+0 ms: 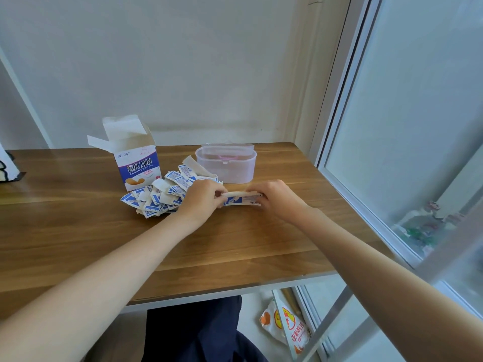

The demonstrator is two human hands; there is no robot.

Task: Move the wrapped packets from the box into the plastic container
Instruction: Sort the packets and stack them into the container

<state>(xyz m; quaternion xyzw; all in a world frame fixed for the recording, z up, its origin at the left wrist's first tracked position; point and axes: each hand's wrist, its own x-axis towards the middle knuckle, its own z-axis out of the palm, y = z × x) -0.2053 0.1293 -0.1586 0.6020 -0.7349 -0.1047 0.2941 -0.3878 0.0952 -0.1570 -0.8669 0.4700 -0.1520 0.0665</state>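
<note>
A small stack of wrapped packets (pixel 241 199) is pinched at its ends by the left hand (pixel 202 198) and the right hand (pixel 277 198). More packets (pixel 159 194) are heaped on the desk (pixel 78 231) between the opened box (pixel 136 163) and the plastic container (pixel 227 163).

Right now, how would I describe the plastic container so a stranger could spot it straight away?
On the wooden table, look toward the back edge near the window. The plastic container stands there, right of the open box and behind the heap of packets. It alone is see-through, oval, with something pink inside.
</note>
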